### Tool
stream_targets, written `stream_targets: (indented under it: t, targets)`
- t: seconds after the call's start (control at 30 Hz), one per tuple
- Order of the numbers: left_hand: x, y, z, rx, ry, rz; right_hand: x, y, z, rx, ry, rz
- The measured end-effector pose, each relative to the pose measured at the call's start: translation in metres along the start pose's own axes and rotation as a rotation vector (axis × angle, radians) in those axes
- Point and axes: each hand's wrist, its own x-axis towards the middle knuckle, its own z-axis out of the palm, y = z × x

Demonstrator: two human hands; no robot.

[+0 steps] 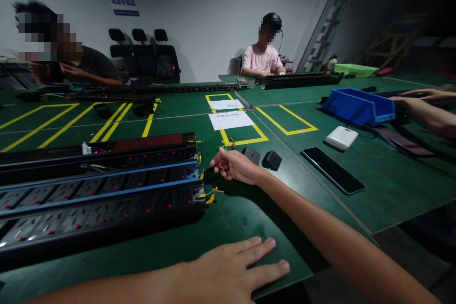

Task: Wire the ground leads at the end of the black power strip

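Green counter [388, 194] spreads beneath both hands, marked out in yellow tape [302, 131], and a pale wall [203, 19] rises well beyond them. Dark seats [142, 57] stand against it. Far ahead of the right hand [233, 165] sits a person in a pink shirt [259, 61]; another person in a dark top [101, 64] is far ahead and to its left. A co-worker's hands [427, 109] show well off to its right, near a blue bin [356, 110].

Long black power strips [117, 216] with red buttons lie side by side just left of the right hand, their ends near its fingertips. Yellow and green wires [211, 194] poke out of those ends. The right hand's fingers are curled; whether they pinch anything, I cannot tell. The left hand [238, 266] is at the near side, palm down, fingers spread and free, with the strips ahead of it and to its left. Two black blocks [272, 160] sit just right of the right hand; a dark phone [333, 170] and a white box [341, 138] lie farther right.

On a wall sign [123, 2], far ahead and left of the right hand, 成品存放区 can be read; the smaller line below is too blurred. Two white sheets [231, 122] ahead of that hand bear characters too unclear to make out.
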Motion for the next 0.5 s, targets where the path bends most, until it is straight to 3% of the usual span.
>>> stream_targets:
  t: [0.2,0.4,0.5]
  targets:
    - [-0.001,-0.002,-0.001,0.053,0.019,0.054,-0.005,0.0,0.002,-0.044,-0.01,-0.012]
    - [-0.003,0.001,-0.006,0.097,-0.011,-0.047,-0.01,0.002,0.009,-0.083,0.069,-0.026]
    - [-0.004,0.003,-0.009,0.097,-0.032,-0.067,-0.018,-0.012,0.01,-0.202,0.065,-0.088]
